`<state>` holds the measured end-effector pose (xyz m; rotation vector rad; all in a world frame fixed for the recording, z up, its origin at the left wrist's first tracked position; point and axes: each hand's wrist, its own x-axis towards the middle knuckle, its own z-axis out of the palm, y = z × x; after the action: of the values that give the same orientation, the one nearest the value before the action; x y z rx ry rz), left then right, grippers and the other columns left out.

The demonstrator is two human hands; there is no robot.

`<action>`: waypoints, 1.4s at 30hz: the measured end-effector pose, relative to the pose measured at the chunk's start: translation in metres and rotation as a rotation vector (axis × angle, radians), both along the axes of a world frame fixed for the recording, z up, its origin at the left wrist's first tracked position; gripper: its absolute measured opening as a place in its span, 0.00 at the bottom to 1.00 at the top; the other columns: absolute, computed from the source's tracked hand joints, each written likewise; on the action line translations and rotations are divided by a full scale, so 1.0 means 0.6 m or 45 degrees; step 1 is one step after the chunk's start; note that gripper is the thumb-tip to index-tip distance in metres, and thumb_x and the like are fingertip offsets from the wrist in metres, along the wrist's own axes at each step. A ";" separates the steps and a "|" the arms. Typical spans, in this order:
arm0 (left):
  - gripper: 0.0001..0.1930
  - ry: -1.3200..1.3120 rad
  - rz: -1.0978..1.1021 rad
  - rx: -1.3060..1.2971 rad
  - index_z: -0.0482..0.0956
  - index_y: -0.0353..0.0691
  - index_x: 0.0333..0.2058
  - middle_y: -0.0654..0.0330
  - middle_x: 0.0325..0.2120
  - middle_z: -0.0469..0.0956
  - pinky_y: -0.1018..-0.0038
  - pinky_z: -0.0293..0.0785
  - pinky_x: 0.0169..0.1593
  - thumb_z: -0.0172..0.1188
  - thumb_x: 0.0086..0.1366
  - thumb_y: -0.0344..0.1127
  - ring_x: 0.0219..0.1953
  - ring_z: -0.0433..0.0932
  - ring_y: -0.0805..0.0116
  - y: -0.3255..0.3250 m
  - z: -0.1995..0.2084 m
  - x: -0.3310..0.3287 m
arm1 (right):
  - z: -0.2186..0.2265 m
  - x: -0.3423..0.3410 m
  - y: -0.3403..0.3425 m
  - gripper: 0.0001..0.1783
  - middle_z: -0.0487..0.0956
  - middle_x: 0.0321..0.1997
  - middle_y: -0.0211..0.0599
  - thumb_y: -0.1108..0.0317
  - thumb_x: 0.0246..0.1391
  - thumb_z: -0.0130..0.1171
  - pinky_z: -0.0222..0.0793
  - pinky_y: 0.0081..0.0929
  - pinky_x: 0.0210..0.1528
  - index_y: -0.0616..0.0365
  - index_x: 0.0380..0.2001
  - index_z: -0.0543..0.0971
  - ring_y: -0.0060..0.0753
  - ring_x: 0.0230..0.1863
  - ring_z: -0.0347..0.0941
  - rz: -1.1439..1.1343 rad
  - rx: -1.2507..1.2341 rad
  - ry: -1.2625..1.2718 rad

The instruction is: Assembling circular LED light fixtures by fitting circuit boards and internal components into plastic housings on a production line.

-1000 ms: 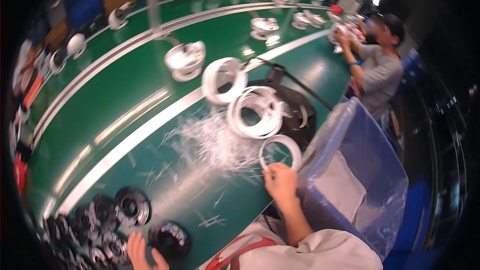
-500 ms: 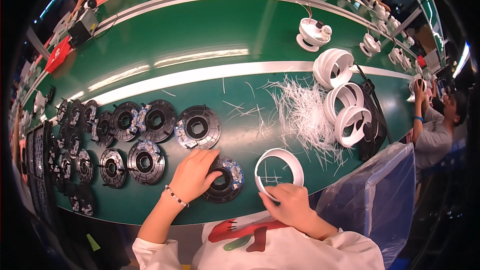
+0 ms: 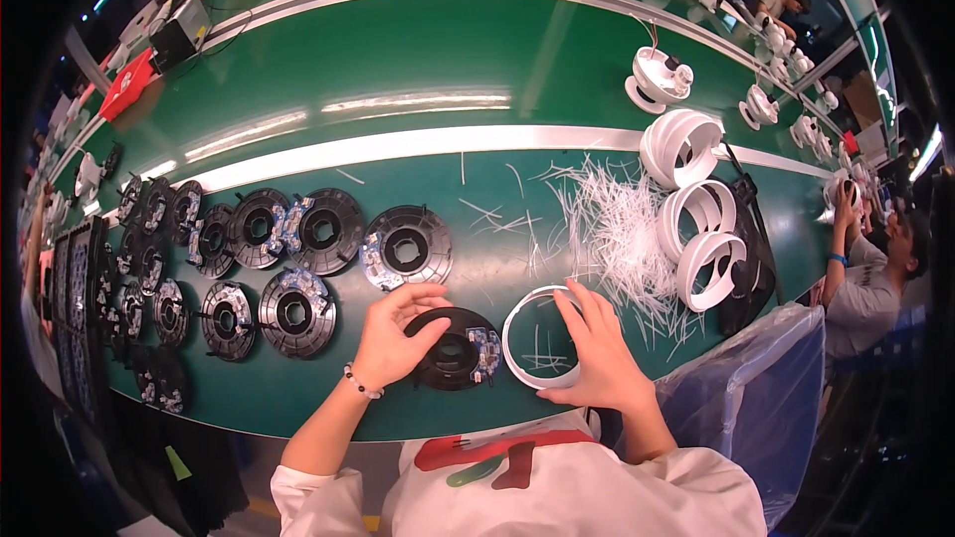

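My left hand (image 3: 400, 338) grips a round black plastic disc (image 3: 446, 374) by its left rim, thumb on top. A blue circuit board (image 3: 487, 353) is fixed along the disc's right side. Just right of it, my right hand (image 3: 605, 353) spans a white plastic ring (image 3: 544, 379), fingers at its far edge and thumb at its near edge. Disc and ring lie close together at the bench's near side, the ring's opening showing the green top. My right hand covers the ring's right side.
Several similar black discs with boards (image 3: 298, 313) stand in rows at left. White strips (image 3: 622, 239) are heaped at right, beside more white rings (image 3: 711, 273) and a black bag (image 3: 746, 308). A plastic-lined blue bin (image 3: 736, 388) adjoins the near right edge. A co-worker (image 3: 865, 288) sits at far right.
My right hand has shifted from the ring's near edge to span its right side. The ring now sits nearer the disc. My left hand has closed on the disc's rim.
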<state>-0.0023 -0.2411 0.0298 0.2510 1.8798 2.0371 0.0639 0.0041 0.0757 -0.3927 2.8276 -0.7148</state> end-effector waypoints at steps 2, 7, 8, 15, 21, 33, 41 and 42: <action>0.16 0.015 0.118 0.037 0.69 0.31 0.39 0.57 0.33 0.73 0.79 0.69 0.43 0.56 0.49 0.19 0.37 0.73 0.72 -0.001 0.003 -0.006 | 0.007 -0.004 0.002 0.60 0.49 0.59 0.54 0.59 0.15 0.71 0.43 0.41 0.58 0.62 0.56 0.51 0.55 0.59 0.45 -0.131 -0.110 0.168; 0.08 0.150 0.467 -0.014 0.70 0.31 0.34 0.56 0.29 0.75 0.84 0.70 0.34 0.52 0.54 0.20 0.31 0.75 0.75 0.043 0.020 -0.026 | 0.006 -0.024 -0.031 0.62 0.53 0.58 0.50 0.59 0.17 0.72 0.45 0.34 0.58 0.70 0.56 0.49 0.43 0.59 0.50 -0.177 -0.805 0.409; 0.08 0.173 0.528 -0.001 0.70 0.31 0.34 0.56 0.29 0.75 0.84 0.70 0.33 0.52 0.54 0.21 0.31 0.75 0.75 0.054 0.016 -0.027 | 0.006 -0.025 -0.057 0.62 0.53 0.58 0.52 0.58 0.17 0.72 0.45 0.34 0.58 0.70 0.56 0.49 0.44 0.59 0.50 -0.143 -0.742 0.393; 0.07 -0.087 0.706 0.446 0.68 0.32 0.35 0.56 0.32 0.74 0.80 0.70 0.38 0.50 0.57 0.24 0.34 0.73 0.72 0.078 -0.008 -0.032 | -0.036 -0.054 -0.110 0.61 0.46 0.60 0.58 0.57 0.20 0.70 0.43 0.43 0.57 0.70 0.56 0.47 0.54 0.58 0.45 -0.311 -0.636 0.587; 0.25 -0.273 0.274 0.797 0.61 0.29 0.48 0.51 0.47 0.65 0.71 0.57 0.54 0.44 0.56 0.42 0.50 0.64 0.63 0.096 0.007 -0.005 | -0.060 -0.066 -0.099 0.59 0.54 0.55 0.50 0.63 0.24 0.70 0.52 0.33 0.55 0.67 0.57 0.45 0.41 0.57 0.52 -0.418 -0.897 0.423; 0.44 -0.095 -0.013 0.738 0.42 0.34 0.58 0.55 0.54 0.53 0.69 0.49 0.58 0.52 0.52 0.54 0.57 0.54 0.65 0.100 -0.009 0.015 | -0.066 -0.078 -0.087 0.59 0.44 0.60 0.49 0.74 0.27 0.67 0.54 0.34 0.56 0.62 0.58 0.37 0.40 0.59 0.50 -0.312 -1.933 0.108; 0.33 -0.615 0.084 1.033 0.58 0.36 0.51 0.51 0.47 0.65 0.65 0.65 0.50 0.31 0.60 0.59 0.48 0.66 0.60 0.068 0.013 -0.003 | -0.002 -0.081 -0.090 0.60 0.48 0.59 0.57 0.56 0.20 0.71 0.46 0.43 0.55 0.65 0.56 0.48 0.53 0.57 0.48 -0.035 -0.854 0.351; 0.31 -0.623 0.077 1.100 0.59 0.35 0.51 0.51 0.46 0.66 0.66 0.65 0.50 0.32 0.60 0.58 0.47 0.67 0.60 0.064 0.010 -0.002 | -0.002 -0.079 -0.099 0.60 0.48 0.59 0.58 0.55 0.21 0.70 0.46 0.45 0.55 0.65 0.56 0.48 0.56 0.57 0.47 -0.018 -0.792 0.439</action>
<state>-0.0037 -0.2029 0.0361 -0.0985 0.6694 2.5374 0.0163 -0.0553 0.0746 -0.6390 2.8432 -1.6782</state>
